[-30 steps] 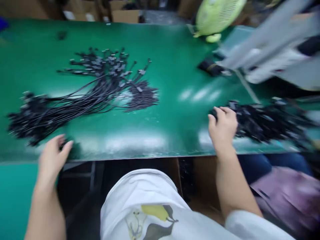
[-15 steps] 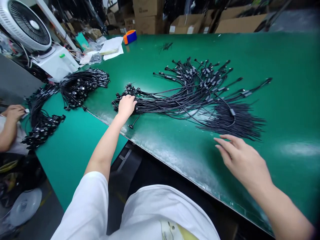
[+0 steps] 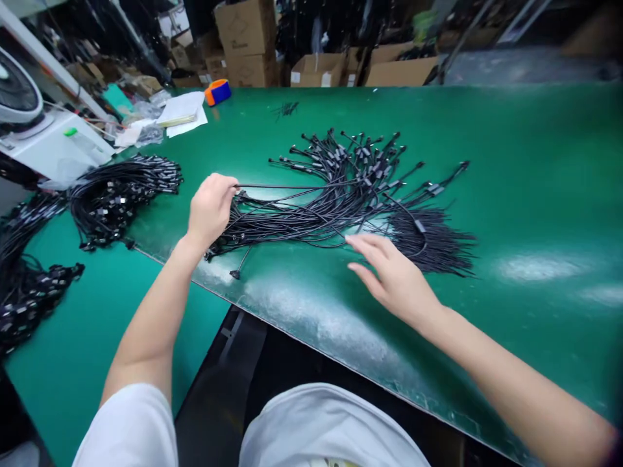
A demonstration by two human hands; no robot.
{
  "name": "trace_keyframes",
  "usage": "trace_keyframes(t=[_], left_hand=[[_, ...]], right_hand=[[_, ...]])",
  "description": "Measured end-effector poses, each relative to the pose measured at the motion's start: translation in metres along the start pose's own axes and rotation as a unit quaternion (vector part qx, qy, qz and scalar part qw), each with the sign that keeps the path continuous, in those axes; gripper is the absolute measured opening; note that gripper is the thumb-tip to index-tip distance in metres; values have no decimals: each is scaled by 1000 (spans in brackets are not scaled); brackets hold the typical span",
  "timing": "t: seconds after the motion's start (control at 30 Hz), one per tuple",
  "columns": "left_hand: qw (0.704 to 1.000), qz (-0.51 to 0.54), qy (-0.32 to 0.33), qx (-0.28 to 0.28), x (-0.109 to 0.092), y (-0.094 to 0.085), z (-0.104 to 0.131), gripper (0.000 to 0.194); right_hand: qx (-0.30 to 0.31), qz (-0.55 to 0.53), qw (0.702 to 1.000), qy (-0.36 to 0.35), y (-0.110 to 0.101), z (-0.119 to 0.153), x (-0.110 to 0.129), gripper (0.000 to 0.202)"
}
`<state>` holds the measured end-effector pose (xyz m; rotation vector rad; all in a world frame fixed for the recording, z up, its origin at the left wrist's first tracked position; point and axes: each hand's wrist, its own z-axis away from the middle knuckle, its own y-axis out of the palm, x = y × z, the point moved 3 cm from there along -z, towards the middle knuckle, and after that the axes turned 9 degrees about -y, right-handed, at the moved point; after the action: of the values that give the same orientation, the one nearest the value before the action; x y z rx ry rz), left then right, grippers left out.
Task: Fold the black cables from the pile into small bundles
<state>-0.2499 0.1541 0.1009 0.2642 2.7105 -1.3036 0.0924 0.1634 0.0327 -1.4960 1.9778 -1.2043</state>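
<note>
A large bundle of black cables point(image 3: 292, 217) lies across the green table, its connector ends fanned out toward the back. My left hand point(image 3: 213, 206) is closed on one black cable point(image 3: 277, 187), which stretches straight to the right over the bundle. The near end of that cable is hidden by my fingers. At the bundle's front edge, my right hand point(image 3: 396, 275) has its thumb and fingers apart and holds nothing. Just beyond it is a pile of thin black strips point(image 3: 433, 243), with one looped cable lying over it.
More coiled black cables point(image 3: 121, 194) lie at the left, partly on a second table point(image 3: 141, 318). Papers point(image 3: 182, 110), an orange and blue tape roll point(image 3: 217, 93) and a fan point(image 3: 19, 87) stand at the back left. Cardboard boxes point(image 3: 248, 39) are behind the table.
My left hand has lifted one cable and pulled it taut. My right hand has moved left toward the bundle, still apart. The whole view has shifted to the right.
</note>
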Motion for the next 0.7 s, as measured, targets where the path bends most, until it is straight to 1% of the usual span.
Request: trace_keyframes(t=[0.07, 0.1, 0.13, 0.17, 0.2, 0.23, 0.27, 0.3, 0.33, 0.4, 0.43, 0.47, 0.5, 0.53, 0.57, 0.6, 0.63, 0.67, 0.7], left_hand=[[995, 22, 86, -40, -40, -39, 10, 22], [991, 30, 119, -49, -58, -58, 17, 19], [988, 37, 143, -54, -73, -75, 26, 17], [987, 32, 151, -51, -83, -90, 36, 18], [989, 12, 145, -35, -86, -101, 45, 18], [992, -21, 122, -5, -84, -109, 54, 17], [994, -56, 84, 32, -75, -115, 62, 16], [993, -88, 34, 71, -62, -118, 69, 16], [988, -109, -24, 108, -45, -120, 77, 18], [971, -96, -147, 161, -9, -123, 90, 24], [962, -67, -204, 171, 7, -124, 97, 25], [951, -22, -253, 174, 18, -124, 102, 25], [941, 43, -294, 165, 26, -122, 107, 26], [925, 127, -328, 145, 28, -119, 111, 26], [900, 220, -357, 120, 26, -115, 113, 28], [865, 310, -383, 95, 20, -108, 115, 30], [826, 386, -402, 79, 9, -100, 116, 32], [793, 439, -416, 75, -6, -90, 116, 33], [776, 463, -421, 81, -24, -80, 116, 32]], right_hand=[[-75, 0, 997, 12, 1, -33, 7, 55], [-94, 17, 995, 11, 3, -50, 9, 56], [-86, 37, 996, 6, 6, -67, 8, 52], [-49, 58, 997, 6, 11, -84, 4, 44], [4, 77, 997, 14, 14, -99, -4, 35], [58, 95, 993, 34, 14, -111, -16, 30], [99, 112, 987, 64, 9, -120, -31, 28], [111, 129, 980, 101, -2, -126, -47, 28], [100, 149, 975, 134, -17, -128, -64, 28], [57, 192, 963, 182, -58, -125, -97, 31], [37, 225, 956, 187, -79, -119, -109, 35], [28, 246, 950, 188, -98, -111, -119, 43], [30, 268, 945, 184, -114, -101, -125, 56], [40, 295, 938, 177, -126, -89, -126, 64], [61, 316, 931, 173, -132, -75, -123, 67], [93, 332, 924, 165, -132, -59, -114, 64], [128, 341, 918, 154, -126, -42, -100, 55], [167, 333, 918, 136, -117, -24, -82, 44], [207, 309, 923, 104, -104, -6, -58, 36]])
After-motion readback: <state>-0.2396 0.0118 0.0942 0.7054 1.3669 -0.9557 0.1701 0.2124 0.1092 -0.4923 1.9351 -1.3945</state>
